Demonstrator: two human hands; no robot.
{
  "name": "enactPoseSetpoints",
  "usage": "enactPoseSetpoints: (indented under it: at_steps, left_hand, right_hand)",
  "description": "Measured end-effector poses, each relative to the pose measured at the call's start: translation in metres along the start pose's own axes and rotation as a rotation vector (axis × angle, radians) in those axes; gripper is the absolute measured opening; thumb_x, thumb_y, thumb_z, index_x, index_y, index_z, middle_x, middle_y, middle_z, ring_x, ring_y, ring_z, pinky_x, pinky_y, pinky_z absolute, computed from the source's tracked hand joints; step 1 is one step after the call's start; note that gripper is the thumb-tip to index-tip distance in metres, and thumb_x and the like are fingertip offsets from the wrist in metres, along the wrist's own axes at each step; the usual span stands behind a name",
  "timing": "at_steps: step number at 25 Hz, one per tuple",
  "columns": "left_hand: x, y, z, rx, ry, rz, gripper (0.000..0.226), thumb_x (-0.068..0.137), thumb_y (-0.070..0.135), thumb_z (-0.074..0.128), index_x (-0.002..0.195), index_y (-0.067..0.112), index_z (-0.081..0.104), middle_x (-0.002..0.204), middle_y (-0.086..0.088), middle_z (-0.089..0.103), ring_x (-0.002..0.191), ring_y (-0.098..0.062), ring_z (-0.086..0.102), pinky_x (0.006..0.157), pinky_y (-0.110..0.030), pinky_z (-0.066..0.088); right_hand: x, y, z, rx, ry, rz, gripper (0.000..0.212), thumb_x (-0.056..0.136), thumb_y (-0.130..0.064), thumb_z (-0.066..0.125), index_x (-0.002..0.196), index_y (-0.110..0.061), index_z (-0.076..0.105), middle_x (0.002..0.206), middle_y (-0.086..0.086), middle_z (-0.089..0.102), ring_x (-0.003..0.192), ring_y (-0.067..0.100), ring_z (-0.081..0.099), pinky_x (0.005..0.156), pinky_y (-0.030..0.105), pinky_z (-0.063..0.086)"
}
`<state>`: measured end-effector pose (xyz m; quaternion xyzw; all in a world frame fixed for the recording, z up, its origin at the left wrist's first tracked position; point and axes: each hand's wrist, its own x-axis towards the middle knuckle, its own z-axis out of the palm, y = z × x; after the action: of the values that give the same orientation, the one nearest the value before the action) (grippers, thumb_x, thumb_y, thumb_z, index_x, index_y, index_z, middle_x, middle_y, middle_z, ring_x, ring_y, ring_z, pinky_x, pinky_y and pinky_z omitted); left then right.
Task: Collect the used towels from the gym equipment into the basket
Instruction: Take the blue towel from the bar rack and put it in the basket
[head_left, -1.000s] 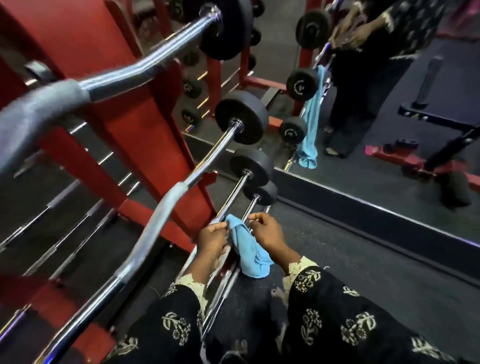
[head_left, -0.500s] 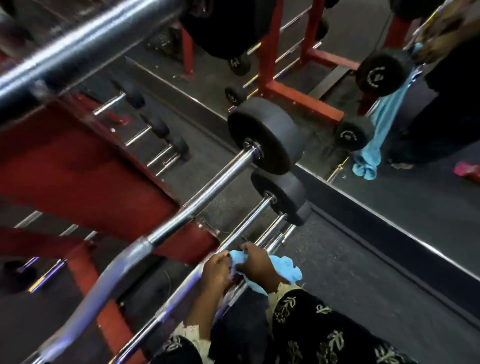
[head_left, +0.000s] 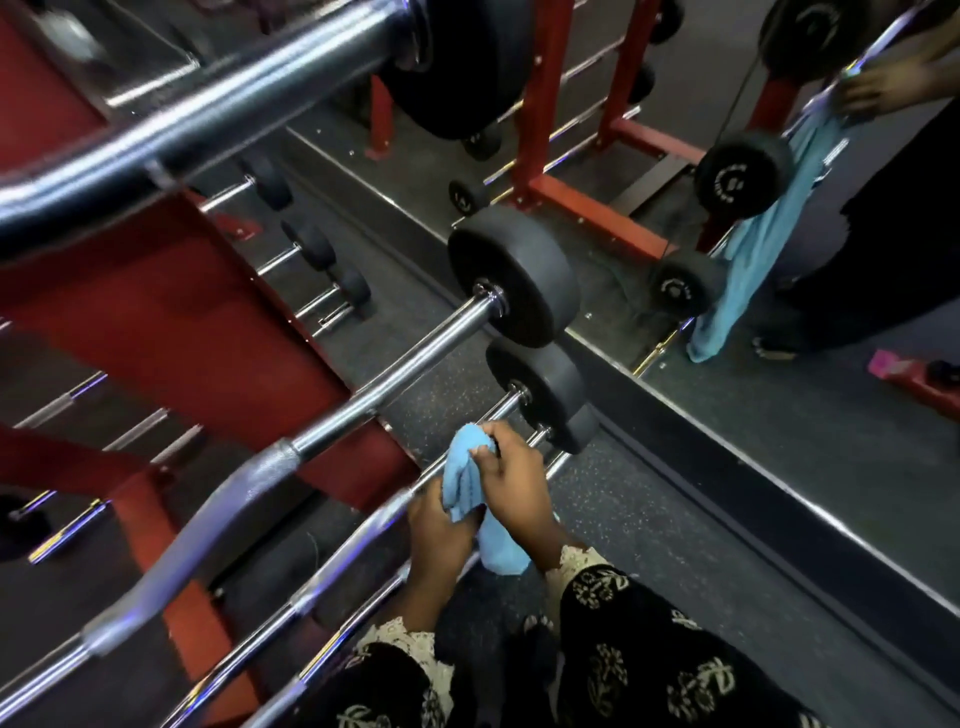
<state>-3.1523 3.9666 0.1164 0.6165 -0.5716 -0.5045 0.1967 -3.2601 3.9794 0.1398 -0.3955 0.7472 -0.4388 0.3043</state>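
Towel collection at barbell rack: both hands on cloth.
Blue towel (head_left: 464, 475) bunched between left hand (head_left: 441, 538) and right hand (head_left: 519, 491), fingers of each curled tight round it, apparently to gather loose ends clear of the chrome bars (head_left: 343, 558) just beneath. Soft, creased, pale blue, tail hanging below the right wrist. Basket not in view.

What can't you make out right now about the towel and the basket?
Basket: nowhere in the head view; location unknown.
Blue towel: middle covered by the right hand and left hand; whether it touches the chrome bar is unclear.
Top barbell: motion-blurred, markings unreadable.
Mirror: reflected figure cut off by the top edge.
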Motion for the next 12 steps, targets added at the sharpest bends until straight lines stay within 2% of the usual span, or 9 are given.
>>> enactPoseSetpoints:
  at_steps: [2,5,7,9,10,12]
  left_hand:
    - [-0.009,0.012,-0.002,-0.06,-0.074,0.073,0.047,0.062,0.026,0.073,0.108,0.018,0.066,0.102,-0.001,0.073,0.096,-0.02,0.068,0.084,-0.037,0.054]
    - [-0.011,0.039,-0.013,-0.156,-0.091,0.075,0.035,0.072,0.022,0.074,0.106,0.015,0.068,0.101,-0.007,0.074,0.098,-0.028,0.069,0.086,-0.044,0.055]
    - [-0.007,0.057,-0.026,-0.074,-0.044,0.099,0.025,0.081,0.016,0.07,0.105,0.012,0.069,0.102,-0.009,0.074,0.098,-0.026,0.068,0.086,-0.04,0.054]
    - [-0.013,0.071,-0.047,-0.05,-0.058,0.163,0.018,0.082,0.014,0.067,0.099,0.012,0.069,0.097,-0.009,0.074,0.092,-0.022,0.067,0.083,-0.038,0.055]
    - [-0.017,0.076,-0.058,-0.085,-0.087,0.181,0.015,0.08,0.012,0.065,0.096,0.012,0.068,0.095,-0.01,0.074,0.089,-0.023,0.067,0.083,-0.04,0.055]
    - [-0.031,0.083,-0.078,-0.136,-0.183,0.191,0.017,0.082,0.005,0.06,0.095,0.012,0.066,0.098,-0.017,0.072,0.091,-0.031,0.068,0.084,-0.05,0.056]
  right_hand:
    - [-0.004,-0.024,-0.014,0.08,0.067,0.002,0.02,0.093,-0.013,0.054,0.112,-0.014,0.06,0.095,0.003,0.068,0.087,0.018,0.063,0.08,0.033,0.048]
    - [-0.01,-0.06,-0.035,0.366,0.135,0.032,0.012,0.094,-0.013,0.055,0.099,-0.022,0.061,0.087,0.004,0.069,0.076,0.016,0.066,0.069,0.04,0.056]
    - [-0.01,-0.068,-0.05,0.414,0.255,0.087,0.011,0.092,-0.016,0.058,0.097,-0.025,0.063,0.088,0.006,0.072,0.072,0.02,0.068,0.067,0.042,0.057]
    - [-0.022,-0.062,-0.062,0.269,0.314,0.192,0.025,0.086,-0.017,0.061,0.11,-0.026,0.062,0.097,0.003,0.072,0.081,0.023,0.07,0.076,0.043,0.058]
    - [-0.031,-0.055,-0.063,0.203,0.265,0.253,0.037,0.083,-0.015,0.064,0.119,-0.023,0.059,0.104,0.003,0.071,0.091,0.023,0.069,0.083,0.043,0.057]
    - [-0.057,-0.043,-0.053,0.079,0.057,0.311,0.062,0.074,-0.011,0.074,0.131,-0.017,0.049,0.12,0.006,0.064,0.111,0.025,0.062,0.094,0.04,0.05]
